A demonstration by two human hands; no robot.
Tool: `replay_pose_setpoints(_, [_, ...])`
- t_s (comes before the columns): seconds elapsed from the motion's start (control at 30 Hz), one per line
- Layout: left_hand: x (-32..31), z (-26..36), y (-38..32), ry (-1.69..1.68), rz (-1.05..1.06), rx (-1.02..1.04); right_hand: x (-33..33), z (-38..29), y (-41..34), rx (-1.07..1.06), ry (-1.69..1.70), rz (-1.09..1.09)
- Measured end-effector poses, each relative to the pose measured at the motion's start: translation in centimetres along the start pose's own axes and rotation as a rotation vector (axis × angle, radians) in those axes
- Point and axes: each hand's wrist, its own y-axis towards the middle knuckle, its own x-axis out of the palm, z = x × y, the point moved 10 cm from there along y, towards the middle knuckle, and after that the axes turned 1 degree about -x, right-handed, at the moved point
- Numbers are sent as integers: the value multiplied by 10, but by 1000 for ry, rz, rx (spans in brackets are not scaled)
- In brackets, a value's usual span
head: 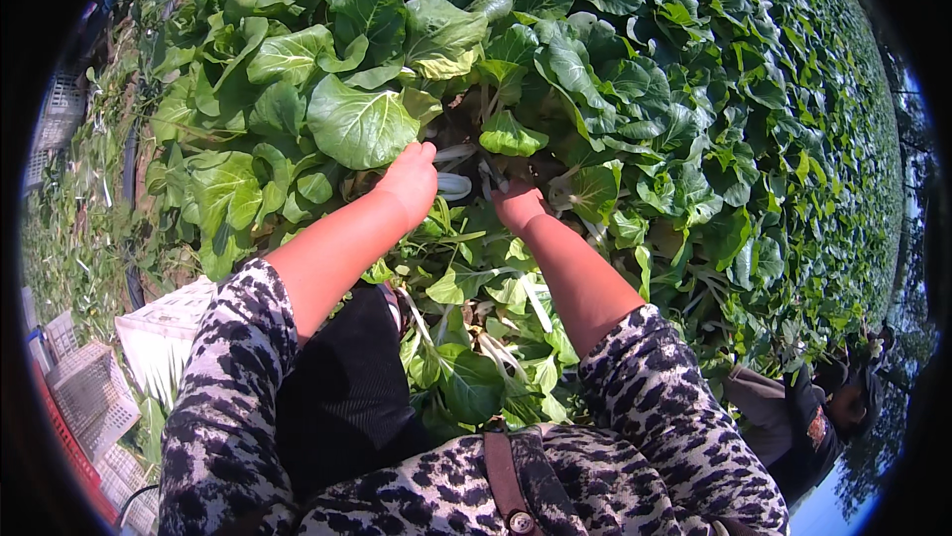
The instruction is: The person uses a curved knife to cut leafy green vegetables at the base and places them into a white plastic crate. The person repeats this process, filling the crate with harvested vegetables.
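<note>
My left hand [418, 177] reaches into leafy green vegetables, against the edge of a broad leaf [362, 122] and beside a pale white stalk base [454, 186]. Its fingertips are partly lost among leaf and stalks, so its grip is unclear. My right hand [518, 203] is lower in the shaded gap between the plants. A slim greyish object [495, 176], perhaps a blade or a stalk, sticks out at its fingers, most of which are hidden. Cut or loose leafy plants [468, 380] with white stalks lie on the ground close to my body.
Dense leafy plants [714, 90] fill the ground ahead and to the right. A white plastic crate [165, 328] stands at the left, with several perforated crates [93, 395] beyond it. A dark hose or pipe [131, 186] runs along the left. Another person [803, 417] is bent over at the lower right.
</note>
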Motion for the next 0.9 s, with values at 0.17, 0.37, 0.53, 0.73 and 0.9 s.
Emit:
replay_pose_setpoints(0.17, [3,12,-8,-121,-183,116,16,53,-69,25,321,125])
replay_pose_setpoints(0.37, [-117,135,-87,-444,-431,721,-7,96,-132,216,422,222])
replay_pose_setpoints(0.53, [-122,63,21,-334,56,220,-31,87,-118,189,505,238])
replay_pose_setpoints(0.73, [-12,-61,26,-698,-60,-368,-45,54,-73,111,289,300])
replay_pose_setpoints(0.9, [85,-72,6,-1227,-161,-804,-29,32,-6,104,314,253])
